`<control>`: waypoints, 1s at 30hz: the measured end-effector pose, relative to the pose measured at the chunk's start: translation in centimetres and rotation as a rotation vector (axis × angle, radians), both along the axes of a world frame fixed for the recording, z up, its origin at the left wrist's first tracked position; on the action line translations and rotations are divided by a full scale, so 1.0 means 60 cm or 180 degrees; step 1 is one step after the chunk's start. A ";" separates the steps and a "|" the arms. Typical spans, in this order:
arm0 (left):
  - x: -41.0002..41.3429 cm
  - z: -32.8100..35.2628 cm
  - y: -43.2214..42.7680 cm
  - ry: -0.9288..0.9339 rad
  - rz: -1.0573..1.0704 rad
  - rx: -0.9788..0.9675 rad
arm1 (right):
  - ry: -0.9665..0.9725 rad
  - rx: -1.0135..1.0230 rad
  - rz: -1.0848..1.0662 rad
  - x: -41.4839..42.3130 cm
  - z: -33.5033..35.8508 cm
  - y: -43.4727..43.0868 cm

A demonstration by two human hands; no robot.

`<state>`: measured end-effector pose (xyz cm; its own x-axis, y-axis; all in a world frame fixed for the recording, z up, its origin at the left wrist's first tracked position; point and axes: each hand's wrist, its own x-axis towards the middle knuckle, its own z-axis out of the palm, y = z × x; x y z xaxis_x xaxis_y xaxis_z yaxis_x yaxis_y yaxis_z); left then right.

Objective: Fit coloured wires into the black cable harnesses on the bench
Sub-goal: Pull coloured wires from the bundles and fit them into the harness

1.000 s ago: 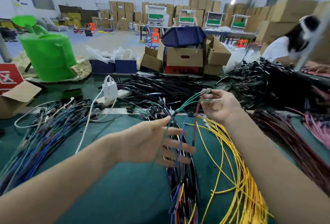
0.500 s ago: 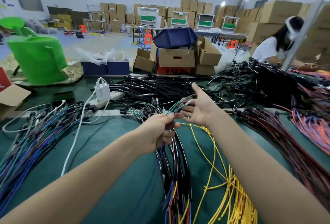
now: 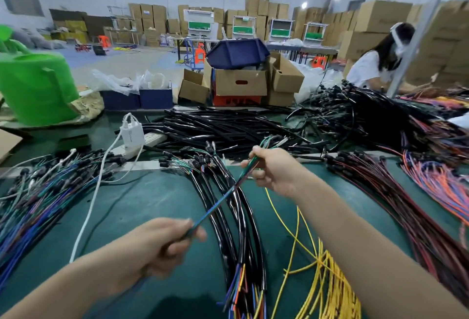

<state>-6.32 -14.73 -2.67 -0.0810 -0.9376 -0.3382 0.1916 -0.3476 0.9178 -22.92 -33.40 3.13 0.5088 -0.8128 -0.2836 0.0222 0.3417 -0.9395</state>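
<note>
wires [image 3: 220,198] held taut above harnesses [image 3: 247,229] | left hand [image 3: 162,245] pinched near end, right hand [image 3: 275,170] gripped far end | judged light, limp, slippery; best gripped near tips

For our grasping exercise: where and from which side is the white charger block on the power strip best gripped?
Probably pinch the white charger block by its broad flat faces, from above: it stands upright in the white power strip. Avoid the white cable looping off its top.
</note>
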 end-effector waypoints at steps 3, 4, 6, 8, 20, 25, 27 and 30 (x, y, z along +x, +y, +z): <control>0.036 0.009 0.077 -0.0359 -0.0569 -0.0006 | 0.0102 -0.0187 0.0015 -0.015 0.045 -0.031; 0.044 0.009 0.089 -0.0338 -0.0610 -0.0012 | 0.0126 -0.0243 0.0092 -0.013 0.062 -0.039; 0.050 0.006 0.095 -0.0051 -0.0618 -0.0108 | 0.0046 -0.0397 0.0147 0.006 0.096 -0.055; 0.030 0.008 0.076 0.0399 -0.0617 -0.0334 | -0.0326 -0.0567 0.0084 0.034 0.127 -0.066; -0.067 -0.074 -0.087 0.1183 0.0556 -0.0241 | 0.4720 -0.1529 0.1866 -0.059 -0.050 -0.053; -0.061 -0.079 -0.088 0.1283 0.0542 -0.0252 | 0.4188 -0.1499 0.1567 -0.081 -0.085 -0.051; -0.061 -0.078 -0.087 0.1214 0.0532 -0.0287 | 0.3939 -0.1304 0.1419 -0.081 -0.088 -0.050; -0.061 -0.077 -0.085 0.1073 0.0466 -0.0342 | 0.3790 -0.1347 0.1415 -0.078 -0.081 -0.045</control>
<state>-9.99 -19.85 -7.27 -0.0336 -0.9761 -0.2145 0.5293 -0.1994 0.8247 -27.58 -36.11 -1.72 0.3718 -0.7787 -0.5054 -0.9145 -0.2137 -0.3436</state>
